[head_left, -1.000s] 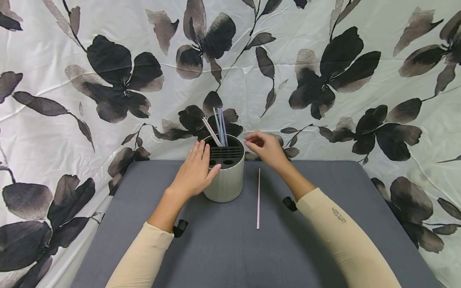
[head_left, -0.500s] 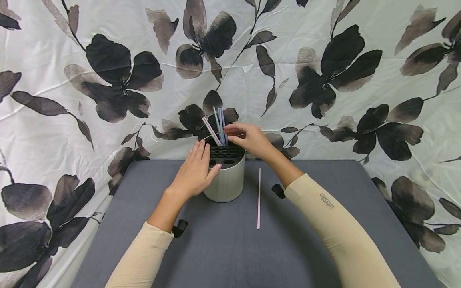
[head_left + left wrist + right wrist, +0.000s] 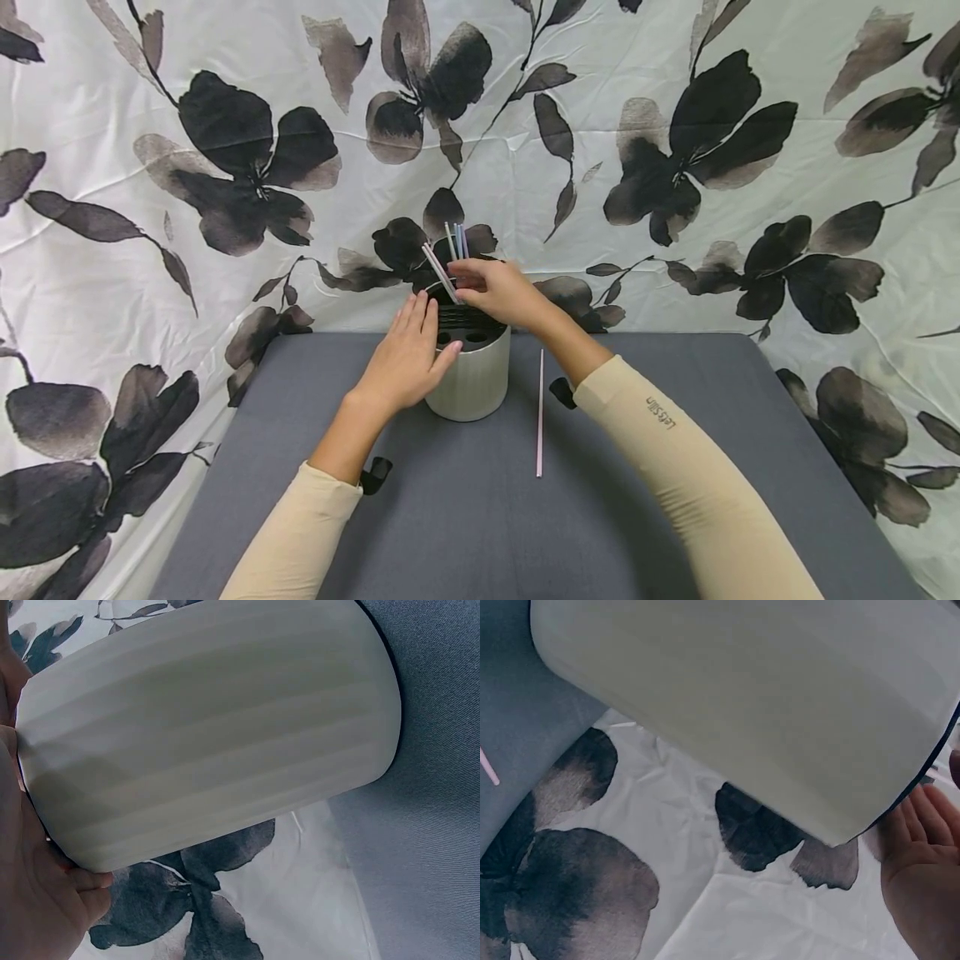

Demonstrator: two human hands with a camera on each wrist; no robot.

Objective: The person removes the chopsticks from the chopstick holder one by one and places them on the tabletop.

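A white ribbed straw holder (image 3: 471,379) with a black slotted insert stands on the grey table (image 3: 480,525). Several straws (image 3: 456,240) stick up from its back. My left hand (image 3: 408,354) holds the holder's left side, fingers along the rim and thumb round the front. My right hand (image 3: 491,290) reaches over the holder's top, its fingertips pinching a straw low down among the bunch. A loose pink straw (image 3: 539,412) lies on the table right of the holder. The left wrist view shows the holder (image 3: 210,727) against my palm (image 3: 30,900). The right wrist view shows the holder (image 3: 765,697) from below.
A white cloth with black flowers (image 3: 675,150) hangs behind the table and falls down both sides. Bare grey table surface stretches in front of the holder and to the right of the loose straw.
My right hand has moved left from beside the holder to over its top and closed its fingertips on a straw. The left hand, the holder and the loose straw stayed put.
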